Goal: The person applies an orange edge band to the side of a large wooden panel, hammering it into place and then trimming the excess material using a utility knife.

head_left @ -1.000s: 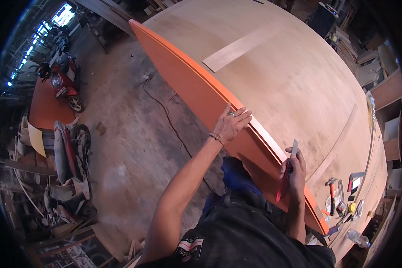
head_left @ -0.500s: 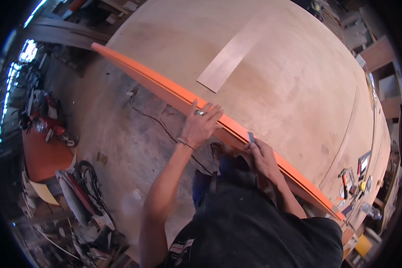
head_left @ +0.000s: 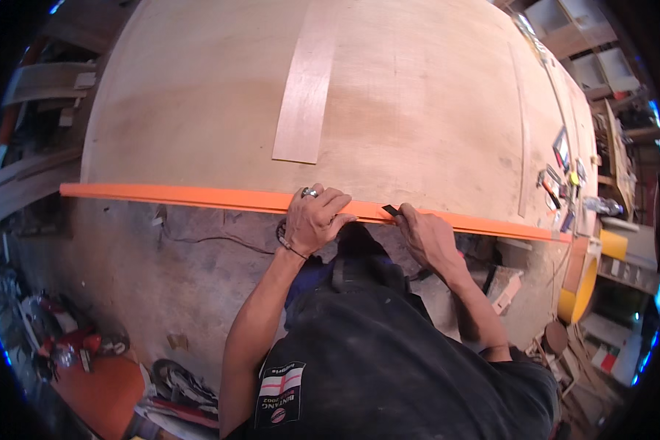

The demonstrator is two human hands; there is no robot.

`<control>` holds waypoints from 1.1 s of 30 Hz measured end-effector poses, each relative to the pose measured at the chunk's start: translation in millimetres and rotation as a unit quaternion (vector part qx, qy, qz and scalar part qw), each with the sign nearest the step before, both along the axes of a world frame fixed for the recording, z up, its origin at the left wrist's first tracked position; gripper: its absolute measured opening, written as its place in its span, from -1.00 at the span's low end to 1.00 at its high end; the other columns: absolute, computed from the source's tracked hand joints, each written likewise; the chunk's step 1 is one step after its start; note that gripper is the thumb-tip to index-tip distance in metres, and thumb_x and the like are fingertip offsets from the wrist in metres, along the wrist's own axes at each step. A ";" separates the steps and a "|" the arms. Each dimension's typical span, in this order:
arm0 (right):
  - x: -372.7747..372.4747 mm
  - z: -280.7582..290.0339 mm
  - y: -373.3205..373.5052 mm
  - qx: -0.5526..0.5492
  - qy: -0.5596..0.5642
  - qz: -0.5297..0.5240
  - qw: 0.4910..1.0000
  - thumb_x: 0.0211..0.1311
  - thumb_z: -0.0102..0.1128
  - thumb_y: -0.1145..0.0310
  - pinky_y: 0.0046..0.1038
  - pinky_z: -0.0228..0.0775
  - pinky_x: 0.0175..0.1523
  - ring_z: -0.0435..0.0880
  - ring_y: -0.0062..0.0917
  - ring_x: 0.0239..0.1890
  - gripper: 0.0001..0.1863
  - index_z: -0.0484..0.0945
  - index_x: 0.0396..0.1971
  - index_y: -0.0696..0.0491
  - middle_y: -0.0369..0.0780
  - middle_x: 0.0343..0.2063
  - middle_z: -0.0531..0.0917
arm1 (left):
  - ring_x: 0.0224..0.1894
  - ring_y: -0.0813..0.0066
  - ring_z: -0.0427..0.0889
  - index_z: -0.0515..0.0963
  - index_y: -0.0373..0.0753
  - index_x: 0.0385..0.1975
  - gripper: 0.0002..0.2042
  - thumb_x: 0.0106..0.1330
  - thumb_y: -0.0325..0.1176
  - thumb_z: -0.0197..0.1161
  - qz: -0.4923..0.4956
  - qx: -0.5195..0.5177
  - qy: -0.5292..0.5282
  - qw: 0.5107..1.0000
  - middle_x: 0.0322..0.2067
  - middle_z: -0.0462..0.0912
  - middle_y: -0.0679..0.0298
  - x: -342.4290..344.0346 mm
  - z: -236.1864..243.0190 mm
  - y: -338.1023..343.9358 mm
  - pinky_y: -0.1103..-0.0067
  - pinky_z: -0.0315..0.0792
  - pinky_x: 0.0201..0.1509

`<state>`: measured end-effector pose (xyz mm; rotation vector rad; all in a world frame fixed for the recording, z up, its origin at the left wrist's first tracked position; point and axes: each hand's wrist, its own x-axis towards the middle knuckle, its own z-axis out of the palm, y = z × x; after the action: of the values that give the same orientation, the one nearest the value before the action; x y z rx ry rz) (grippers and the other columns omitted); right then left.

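Note:
A long orange board (head_left: 191,196) runs edge-up along the near side of a broad wooden tabletop. My left hand (head_left: 317,216) grips it near the middle, with fingers bent over the top edge and the thumb on the near side. To the right, my right hand (head_left: 427,238) pinches a small dark flat blade (head_left: 391,210) between thumb and fingers. The blade's slanted tip points left, close to the board's top edge. Whether it touches the board I cannot tell. The rest of the blade is hidden in my fingers.
A pale wooden strip (head_left: 301,110) lies on the tabletop (head_left: 418,110) ahead of my hands. Several hand tools (head_left: 554,187) and a clear bottle (head_left: 603,206) are at the right. On the floor, a cable (head_left: 220,238) trails behind the board, and a red motorbike (head_left: 70,352) stands lower left.
My view has turned, so the board now runs almost level across it. The blade in my right hand has tipped from upright to leaning left. My left hand still holds the board.

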<state>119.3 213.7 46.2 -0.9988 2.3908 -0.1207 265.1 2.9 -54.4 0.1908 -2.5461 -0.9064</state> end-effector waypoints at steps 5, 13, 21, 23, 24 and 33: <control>48.6 -31.9 11.3 -0.100 -0.025 -0.113 0.988 0.61 0.05 0.19 0.15 0.48 -0.25 0.72 0.15 -0.35 -0.76 0.46 -0.07 0.08 0.11 -0.48 0.70 | -0.17 0.25 0.68 0.70 -0.13 -0.11 -0.64 0.18 -0.10 0.56 -0.039 -0.010 -0.001 0.999 -0.23 0.72 0.37 -3.6 5.2 -6.2 0.30 0.53 -0.08; 84.4 -42.3 -11.5 -0.086 0.021 -0.234 0.968 0.63 0.02 0.19 0.16 0.52 -0.25 0.73 0.16 -0.38 -0.75 0.47 0.05 0.04 0.09 -0.50 0.72 | -0.17 0.14 0.75 0.73 -0.14 -0.17 -0.59 0.21 0.06 0.53 -0.116 0.002 -0.134 0.984 -0.24 0.78 0.26 -20.0 14.2 -33.2 0.26 0.61 -0.18; 95.5 -37.5 -25.7 -0.053 0.018 -0.252 0.966 0.59 0.05 0.24 0.13 0.53 -0.29 0.74 0.12 -0.42 -0.71 0.50 0.17 -0.01 0.08 -0.55 0.70 | -0.22 0.11 0.77 0.79 -0.12 -0.16 -0.53 0.27 0.19 0.46 -0.160 -0.023 -0.198 0.967 -0.28 0.81 0.24 -26.4 18.6 -41.3 0.27 0.61 -0.18; 96.1 -34.1 -28.3 -0.047 0.029 -0.256 0.965 0.58 0.06 0.25 0.13 0.53 -0.30 0.74 0.11 -0.44 -0.72 0.51 0.15 -0.01 0.07 -0.55 0.70 | -0.22 0.12 0.78 0.79 -0.12 -0.15 -0.54 0.27 0.19 0.46 -0.163 -0.017 -0.195 0.967 -0.27 0.81 0.24 -27.5 18.3 -40.4 0.26 0.61 -0.20; 96.9 -31.4 -30.5 -0.040 0.040 -0.255 0.965 0.57 0.07 0.26 0.12 0.53 -0.32 0.74 0.10 -0.45 -0.74 0.51 0.12 -0.01 0.06 -0.56 0.71 | -0.22 0.12 0.78 0.79 -0.11 -0.15 -0.54 0.27 0.18 0.46 -0.162 -0.009 -0.193 0.968 -0.26 0.81 0.24 -27.9 18.2 -40.4 0.25 0.61 -0.21; 105.4 -24.4 -51.5 0.038 0.087 -0.264 0.960 0.51 0.08 0.31 0.03 0.60 -0.31 0.79 0.03 -0.44 -0.85 0.49 -0.17 0.09 0.05 -0.56 0.73 | -0.17 0.13 0.78 0.75 -0.15 -0.06 -0.54 0.27 0.09 0.48 -0.185 0.002 -0.173 0.967 -0.20 0.82 0.23 -28.6 15.9 -43.2 0.24 0.63 -0.17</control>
<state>224.7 162.2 21.8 -0.3245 2.7481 -0.1349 236.4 -40.3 -38.5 -0.1460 -2.9662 -1.0951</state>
